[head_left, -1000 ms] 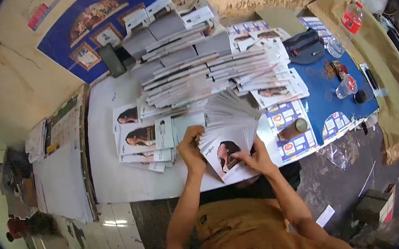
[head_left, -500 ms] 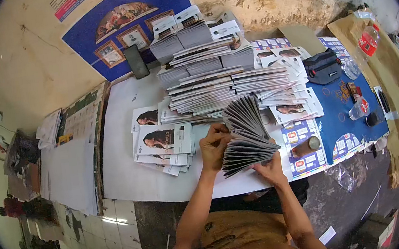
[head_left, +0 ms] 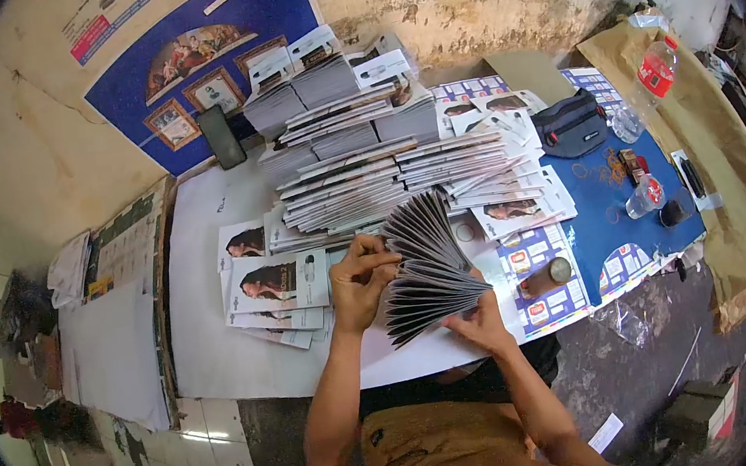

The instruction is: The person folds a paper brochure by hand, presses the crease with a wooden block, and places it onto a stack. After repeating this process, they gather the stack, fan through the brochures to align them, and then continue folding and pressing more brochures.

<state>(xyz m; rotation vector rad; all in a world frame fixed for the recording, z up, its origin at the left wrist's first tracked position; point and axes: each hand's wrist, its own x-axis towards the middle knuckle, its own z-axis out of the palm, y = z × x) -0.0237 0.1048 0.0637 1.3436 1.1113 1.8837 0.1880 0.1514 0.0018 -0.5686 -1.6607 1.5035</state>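
Observation:
A thick fanned stack of grey-edged folded leaflets (head_left: 428,263) is held up over the front of the white table. My right hand (head_left: 480,324) grips its lower right end, thumb on the near side. My left hand (head_left: 362,281) is at the left edges of the fan, fingers curled in and pinching at the leaflets. Left of it lies a small pile of printed leaflets (head_left: 273,287) with a picture of a long-haired person. Just behind the fan stand piled bundles of leaflets (head_left: 349,189).
A dark pouch (head_left: 570,125), rubber bands (head_left: 612,168) and a plastic cup (head_left: 643,198) lie on the blue sheet at right. A lidded jar (head_left: 548,277) stands near my right hand. A bottle (head_left: 658,67) lies on brown paper. A phone (head_left: 222,137) leans at the back wall.
The camera view has shifted, so the table appears further left and slightly lower. My left fingers have moved a little along the leaflet edges; my right hand keeps its grip.

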